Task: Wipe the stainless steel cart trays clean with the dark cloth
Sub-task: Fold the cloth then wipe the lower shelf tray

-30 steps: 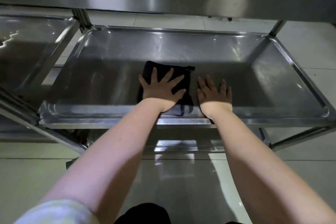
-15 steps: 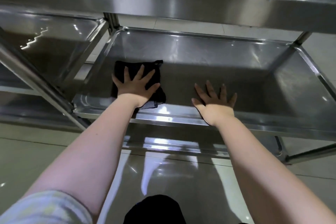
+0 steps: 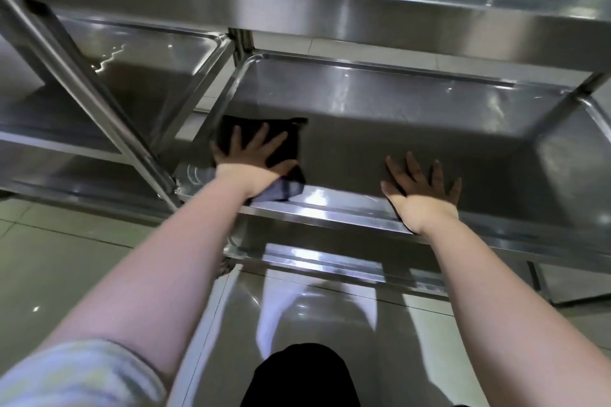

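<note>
Leftward across the tray (image 3: pixel 413 116) is where the cloth (image 3: pixel 289 142) has gone in the head view. A second ago it lay near the middle of the front edge, close beside the right hand (image 3: pixel 421 190); now it sits in the front-left corner, well apart from that hand. The left hand (image 3: pixel 251 155) lies flat on it with fingers spread and straight, pressing rather than gripping. The right hand has kept to the front edge, also flat and spread, holding nothing, and seems only to brace.

That reads as one wiping stroke run out to the left end of the front strip. The far strip and the right end likely still need passes, as does the second tray (image 3: pixel 148 82) to the left.

The cloth is a folded pad, nearly square. Its slightly longer axis runs front to back along the forearm; its near end laps onto the front rim, and a small tab sticks out at its far right corner.
</note>
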Motion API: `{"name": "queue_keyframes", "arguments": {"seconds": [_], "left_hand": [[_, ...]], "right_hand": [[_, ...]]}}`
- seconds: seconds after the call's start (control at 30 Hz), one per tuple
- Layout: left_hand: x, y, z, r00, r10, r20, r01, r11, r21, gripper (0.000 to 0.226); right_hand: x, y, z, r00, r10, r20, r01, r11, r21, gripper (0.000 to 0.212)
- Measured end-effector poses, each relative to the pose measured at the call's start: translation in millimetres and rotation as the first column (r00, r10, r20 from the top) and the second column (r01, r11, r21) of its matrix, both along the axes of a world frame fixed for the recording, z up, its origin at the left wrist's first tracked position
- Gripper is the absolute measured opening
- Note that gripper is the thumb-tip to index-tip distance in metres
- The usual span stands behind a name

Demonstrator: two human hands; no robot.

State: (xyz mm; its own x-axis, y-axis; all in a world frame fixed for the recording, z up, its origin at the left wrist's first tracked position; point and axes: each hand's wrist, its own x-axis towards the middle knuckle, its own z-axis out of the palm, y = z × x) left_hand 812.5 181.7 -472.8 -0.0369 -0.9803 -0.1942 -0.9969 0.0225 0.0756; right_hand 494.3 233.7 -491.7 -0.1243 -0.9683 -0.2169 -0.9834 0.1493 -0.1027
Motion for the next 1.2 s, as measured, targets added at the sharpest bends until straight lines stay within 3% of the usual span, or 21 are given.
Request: {"name": "queue_keyframes", "arguments": {"seconds": [0.1,0.17,0.33,0.43,0.53,0.67,0.73,0.87,0.97,1.03,1.13,1.17,1.2], "left_hand": [[36,-2,2,0.997,0.049,0.058,-0.051,0.998,0.036,0.069],[11,2,2,0.997,0.031,0.072,-0.033,0.999,0.022,0.067],[-120,29,6,0.972,-0.231,-0.047,0.233,0.972,0.031,0.066],[-130,37,4,0.955,-0.279,-0.095,0.282,0.959,0.019,0.067],[-69,31,3,0.969,-0.238,-0.071,0.239,0.971,0.011,0.071],[36,25,6,1.000,0.014,-0.023,-0.012,0.999,0.051,0.074],[52,28,4,0.998,0.062,0.016,-0.063,0.997,0.036,0.070],[5,31,4,0.998,0.047,0.038,-0.048,0.999,0.026,0.068],[-79,41,4,0.995,-0.101,-0.004,0.101,0.995,0.007,0.070],[-142,51,4,0.980,-0.196,-0.039,0.197,0.980,0.018,0.071],[-206,63,4,0.961,-0.270,-0.063,0.273,0.961,0.041,0.068],[-214,65,4,0.960,-0.263,-0.096,0.267,0.963,0.037,0.064],[-217,64,5,0.957,-0.243,-0.160,0.250,0.968,0.026,0.060]], "right_hand": [[2,1,-1,1.000,-0.009,-0.015,0.009,1.000,-0.004,0.053],[5,2,-2,1.000,-0.009,-0.022,0.009,1.000,-0.007,0.053],[4,2,0,1.000,-0.016,-0.014,0.016,1.000,-0.012,0.055],[2,2,1,1.000,-0.015,0.008,0.015,1.000,-0.012,0.055],[1,2,2,1.000,-0.015,0.013,0.015,1.000,-0.013,0.054],[2,2,3,1.000,-0.013,0.009,0.013,1.000,-0.018,0.055],[5,3,2,1.000,-0.010,0.004,0.010,1.000,-0.013,0.055],[6,3,2,1.000,-0.010,0.004,0.010,1.000,-0.010,0.054],[7,2,7,0.997,-0.035,0.066,0.034,0.999,0.012,0.052],[4,0,16,0.943,-0.145,0.301,0.156,0.988,-0.013,0.048],[-4,1,32,0.759,-0.230,0.609,0.323,0.945,-0.045,0.043],[-7,4,35,0.648,-0.225,0.727,0.376,0.925,-0.049,0.042],[-7,9,38,0.472,-0.203,0.858,0.450,0.892,-0.036,0.040]]}}
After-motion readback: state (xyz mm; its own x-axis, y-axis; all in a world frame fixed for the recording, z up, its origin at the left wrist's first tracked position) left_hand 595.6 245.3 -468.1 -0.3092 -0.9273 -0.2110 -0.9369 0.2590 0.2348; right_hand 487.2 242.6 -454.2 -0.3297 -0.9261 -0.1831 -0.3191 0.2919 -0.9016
